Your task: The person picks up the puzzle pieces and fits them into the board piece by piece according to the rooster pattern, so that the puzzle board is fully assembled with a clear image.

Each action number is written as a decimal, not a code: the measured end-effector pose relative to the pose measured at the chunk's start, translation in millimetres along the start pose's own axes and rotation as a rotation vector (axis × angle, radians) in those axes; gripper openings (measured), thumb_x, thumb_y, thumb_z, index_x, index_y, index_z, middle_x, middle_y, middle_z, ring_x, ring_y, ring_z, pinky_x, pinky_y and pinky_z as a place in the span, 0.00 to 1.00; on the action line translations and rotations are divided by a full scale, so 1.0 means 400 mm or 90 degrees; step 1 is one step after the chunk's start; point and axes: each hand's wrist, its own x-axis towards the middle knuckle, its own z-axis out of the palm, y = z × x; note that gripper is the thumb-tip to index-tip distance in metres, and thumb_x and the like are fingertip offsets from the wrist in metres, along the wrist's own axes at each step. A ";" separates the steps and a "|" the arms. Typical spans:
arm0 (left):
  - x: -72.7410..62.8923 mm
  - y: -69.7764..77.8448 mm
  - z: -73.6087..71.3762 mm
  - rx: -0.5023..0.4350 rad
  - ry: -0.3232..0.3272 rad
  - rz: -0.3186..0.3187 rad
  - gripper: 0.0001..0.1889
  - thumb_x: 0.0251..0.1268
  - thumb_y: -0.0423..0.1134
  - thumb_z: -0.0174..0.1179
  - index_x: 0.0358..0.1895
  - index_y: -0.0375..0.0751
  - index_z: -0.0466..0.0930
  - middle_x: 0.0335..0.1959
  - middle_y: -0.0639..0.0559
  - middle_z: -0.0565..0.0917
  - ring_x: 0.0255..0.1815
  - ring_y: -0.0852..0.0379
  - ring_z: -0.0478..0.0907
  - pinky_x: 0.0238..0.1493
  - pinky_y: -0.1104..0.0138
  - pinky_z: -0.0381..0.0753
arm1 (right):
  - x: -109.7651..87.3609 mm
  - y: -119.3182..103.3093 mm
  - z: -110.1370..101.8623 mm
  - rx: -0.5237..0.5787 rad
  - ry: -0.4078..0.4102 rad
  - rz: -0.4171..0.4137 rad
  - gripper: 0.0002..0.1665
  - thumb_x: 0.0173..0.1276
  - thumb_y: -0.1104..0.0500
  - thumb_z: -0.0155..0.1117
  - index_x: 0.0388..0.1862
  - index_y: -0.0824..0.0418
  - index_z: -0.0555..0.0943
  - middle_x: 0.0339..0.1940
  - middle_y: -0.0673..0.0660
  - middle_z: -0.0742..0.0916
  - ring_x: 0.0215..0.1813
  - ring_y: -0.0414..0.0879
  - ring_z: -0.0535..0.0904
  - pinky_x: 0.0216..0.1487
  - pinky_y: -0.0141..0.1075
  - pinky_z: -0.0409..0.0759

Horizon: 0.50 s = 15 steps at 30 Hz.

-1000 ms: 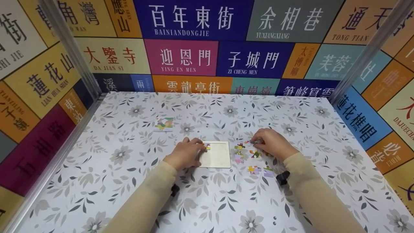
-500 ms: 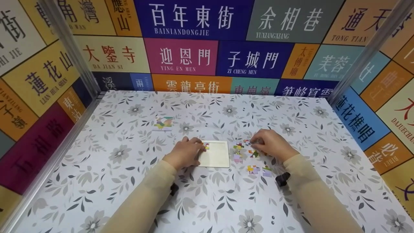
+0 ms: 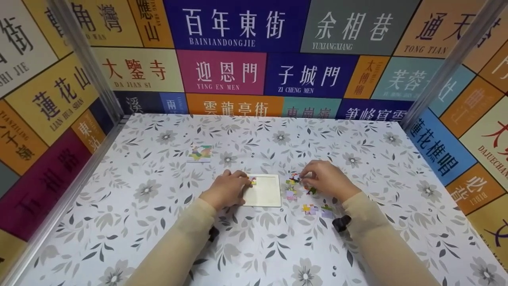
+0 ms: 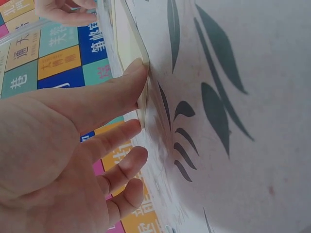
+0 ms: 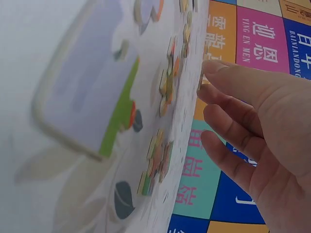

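A shallow white puzzle tray (image 3: pixel 265 195) lies mid-table, with a small patch of puzzle picture (image 3: pixel 253 181) in its upper left corner. My left hand (image 3: pixel 225 190) holds the tray by its left side. In the left wrist view, the thumb (image 4: pixel 138 73) presses the tray's edge and the forefinger touches its corner. Right of the tray, my right hand (image 3: pixel 330 179) pinches a thin puzzle piece (image 5: pixel 201 78) between thumb and forefinger, seen almost edge-on. Below and beside that hand lie loose puzzle pieces (image 3: pixel 291 195), several of them close together.
More pieces, purple and yellow (image 3: pixel 309 209) and purple and green (image 3: pixel 327 211), lie nearer to me. Farther back on the left is a colourful group of puzzle pieces (image 3: pixel 199 154). The table has a floral cover (image 3: pixel 166 234); sign-printed panels (image 3: pixel 222 71) surround its back and sides.
My right hand has shifted left toward the tray, with its fingertips now by the upper loose pieces. The left hand stays at the tray's left side.
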 end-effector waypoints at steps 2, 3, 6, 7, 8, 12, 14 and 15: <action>0.000 0.000 0.001 0.001 0.002 0.002 0.29 0.58 0.41 0.76 0.64 0.50 0.82 0.74 0.48 0.74 0.67 0.40 0.71 0.67 0.48 0.73 | 0.001 -0.007 0.003 -0.009 0.000 0.001 0.07 0.67 0.58 0.74 0.44 0.53 0.91 0.43 0.51 0.89 0.37 0.42 0.81 0.41 0.41 0.82; 0.000 0.000 0.000 0.001 0.003 0.002 0.29 0.57 0.41 0.77 0.64 0.50 0.82 0.73 0.48 0.74 0.67 0.40 0.71 0.67 0.48 0.73 | 0.001 -0.010 0.005 -0.015 0.000 0.000 0.07 0.68 0.57 0.74 0.44 0.53 0.91 0.43 0.51 0.89 0.37 0.43 0.81 0.42 0.42 0.82; 0.001 0.002 0.000 0.003 0.004 0.002 0.29 0.57 0.41 0.77 0.64 0.50 0.82 0.73 0.48 0.74 0.67 0.40 0.71 0.67 0.48 0.73 | 0.001 -0.018 0.008 -0.032 0.003 -0.001 0.07 0.68 0.56 0.74 0.44 0.52 0.91 0.44 0.50 0.89 0.42 0.45 0.84 0.48 0.45 0.84; 0.002 0.001 0.001 0.002 0.001 0.001 0.29 0.57 0.41 0.77 0.64 0.51 0.82 0.74 0.48 0.74 0.67 0.40 0.71 0.67 0.48 0.73 | 0.000 -0.022 0.010 -0.033 0.003 -0.001 0.07 0.68 0.55 0.74 0.44 0.52 0.91 0.44 0.50 0.89 0.43 0.46 0.84 0.48 0.46 0.83; 0.002 0.001 0.001 0.002 -0.001 0.000 0.29 0.57 0.41 0.77 0.65 0.51 0.82 0.74 0.48 0.74 0.67 0.40 0.71 0.68 0.48 0.73 | 0.000 -0.025 0.012 -0.035 0.003 -0.001 0.07 0.69 0.55 0.74 0.44 0.51 0.92 0.44 0.50 0.89 0.43 0.47 0.84 0.48 0.47 0.84; 0.003 -0.001 0.003 0.003 -0.002 0.000 0.29 0.58 0.41 0.76 0.65 0.51 0.82 0.74 0.49 0.74 0.67 0.40 0.71 0.67 0.48 0.73 | 0.002 -0.040 0.019 -0.044 0.011 -0.016 0.07 0.68 0.56 0.74 0.44 0.50 0.92 0.44 0.49 0.89 0.46 0.47 0.84 0.49 0.46 0.84; 0.003 -0.003 0.003 0.008 0.001 0.003 0.29 0.58 0.41 0.77 0.64 0.51 0.82 0.73 0.48 0.74 0.66 0.40 0.71 0.65 0.47 0.74 | 0.005 -0.049 0.022 -0.052 0.014 -0.031 0.08 0.68 0.57 0.74 0.45 0.49 0.92 0.45 0.49 0.89 0.47 0.47 0.85 0.49 0.45 0.85; 0.002 -0.003 0.004 0.011 0.003 0.003 0.29 0.57 0.41 0.77 0.64 0.51 0.82 0.73 0.48 0.75 0.66 0.39 0.71 0.64 0.47 0.75 | 0.006 -0.054 0.024 -0.056 0.014 -0.037 0.08 0.68 0.57 0.73 0.46 0.49 0.92 0.45 0.49 0.89 0.48 0.47 0.85 0.50 0.45 0.85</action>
